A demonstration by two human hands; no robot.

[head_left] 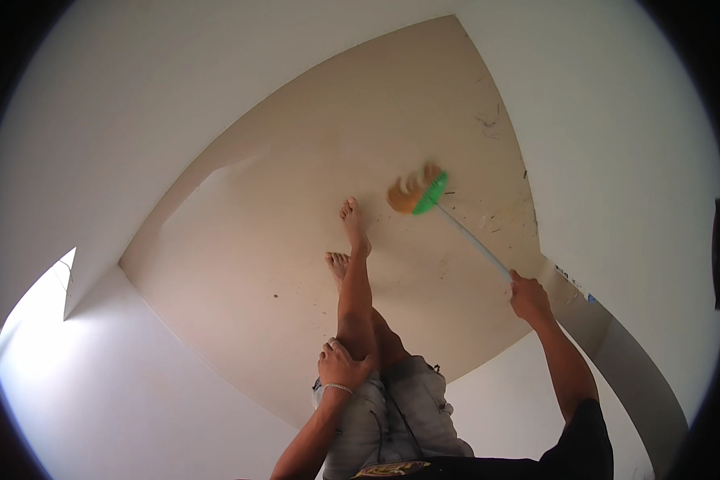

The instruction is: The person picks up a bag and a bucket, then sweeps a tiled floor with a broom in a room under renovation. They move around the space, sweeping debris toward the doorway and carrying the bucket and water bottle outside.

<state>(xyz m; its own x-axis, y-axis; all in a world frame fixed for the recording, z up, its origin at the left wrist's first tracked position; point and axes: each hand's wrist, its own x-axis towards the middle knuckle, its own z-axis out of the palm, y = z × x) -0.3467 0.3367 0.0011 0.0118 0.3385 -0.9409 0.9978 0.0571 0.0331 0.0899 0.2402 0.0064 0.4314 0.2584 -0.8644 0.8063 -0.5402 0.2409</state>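
A broom (430,194) with a green head and orange-brown bristles, one side pale, rests on the floor a little right of my bare feet. Its bristles look smeared by motion. The light grey handle slants down to the right, and my right hand (530,298) is closed around its upper end, arm stretched out. My left hand (343,366), a bracelet at the wrist, lies over my bent knee, just below the hem of my grey shorts (352,432). Its fingers are spread and hold no object.
Small dark bits of debris (496,228) are scattered over the beige floor (280,200), mostly along the right wall. Fine strands (488,120) lie farther off. White walls (616,160) enclose the floor. A doorway (616,352) opens at the lower right, and a bright window (40,296) is at left.
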